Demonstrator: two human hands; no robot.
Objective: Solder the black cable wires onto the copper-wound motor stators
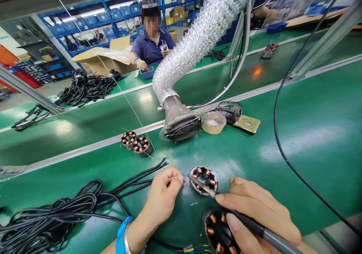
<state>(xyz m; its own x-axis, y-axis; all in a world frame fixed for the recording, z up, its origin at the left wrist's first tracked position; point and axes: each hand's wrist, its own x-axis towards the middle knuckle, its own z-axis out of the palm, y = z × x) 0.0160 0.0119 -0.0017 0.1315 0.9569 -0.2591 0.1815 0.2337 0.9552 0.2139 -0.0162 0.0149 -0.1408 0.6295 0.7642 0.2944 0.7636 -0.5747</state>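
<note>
My right hand (254, 212) is closed around a soldering iron (207, 190), its tip at the left rim of a motor stator (204, 180) with copper windings. My left hand (165, 193) pinches a thin wire (186, 176) between thumb and forefinger, and the wire's end reaches toward that tip. Whether the wire is solder or a lead, I cannot tell. A second stator (220, 233) lies nearer to me, partly covered by my right hand. Beside my left wrist runs a bundle of black cables (70, 208), with bare ends near my knuckles.
Two more stators (142, 145) stand by the metal rail. A fume hood (181, 120) on a silver duct (195, 42) hangs beyond my hands, beside a round tub (214, 122) and an iron stand (230, 112). Across the conveyor (135, 101), a co-worker (154, 39) handles a blue tray (147, 73).
</note>
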